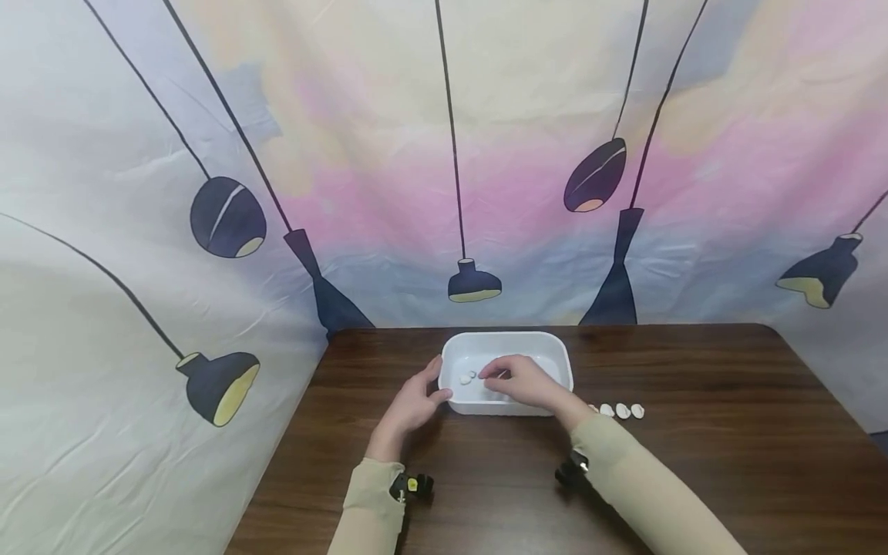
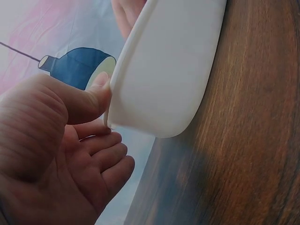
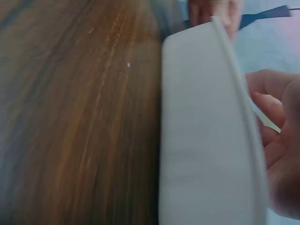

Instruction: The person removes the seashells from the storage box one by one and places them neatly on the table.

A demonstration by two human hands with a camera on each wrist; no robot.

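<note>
A white rectangular plastic basin point(image 1: 499, 408) stands at the table's far side. My left hand point(image 1: 414, 399) holds its left end, and in the left wrist view the thumb and index finger pinch the rim. My right hand point(image 1: 520, 379) reaches over the front wall into the basin with bent fingers. Whether it pinches something cannot be made out; the basin wall point(image 3: 211, 117) hides the fingertips in the right wrist view. Small white shell-like pieces point(image 1: 465, 379) lie on the basin floor, left of the right fingertips.
Several more white shell-like pieces point(image 1: 622, 412) lie in a row right of the basin, partly behind the right forearm. The dark wooden table point(image 1: 728, 462) reaches back to a cloth backdrop point(image 1: 388, 193) printed with lamps. Each wrist carries a small black camera.
</note>
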